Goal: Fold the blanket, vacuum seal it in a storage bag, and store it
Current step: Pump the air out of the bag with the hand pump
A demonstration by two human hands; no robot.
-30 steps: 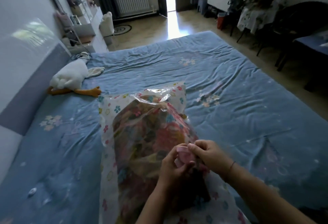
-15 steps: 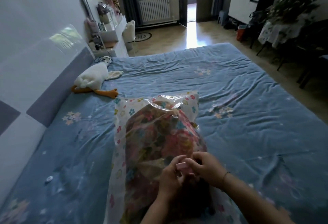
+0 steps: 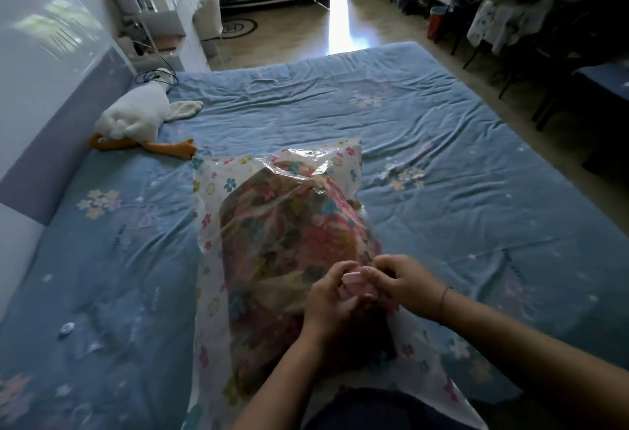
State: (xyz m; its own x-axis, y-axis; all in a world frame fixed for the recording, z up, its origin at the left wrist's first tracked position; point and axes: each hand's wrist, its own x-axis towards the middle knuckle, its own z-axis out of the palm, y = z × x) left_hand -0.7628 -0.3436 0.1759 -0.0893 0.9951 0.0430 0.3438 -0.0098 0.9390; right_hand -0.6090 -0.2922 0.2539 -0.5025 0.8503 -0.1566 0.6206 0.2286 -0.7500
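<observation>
Two hands meet on one small pink cap (image 3: 352, 278), and little has changed over the last second: both have stayed on it while the head view swung across the room. At the far left a goose (image 3: 136, 116) toy lies on the bed (image 3: 442, 157). Toward the middle the bag (image 3: 211, 225) lies along the bed with the folded blanket (image 3: 292, 235) inside, the plastic loose and puffy over it. The left hand (image 3: 328, 297) curls its fingers round the cap from the left. The right hand (image 3: 398, 280) pinches it from the right, fingertips meeting the left's. The cap sits on the bag's near part, over the blanket. I judge it to be the valve's cap being worked. Folding and bagging look done, the air is not yet drawn out, and storing remains.
</observation>
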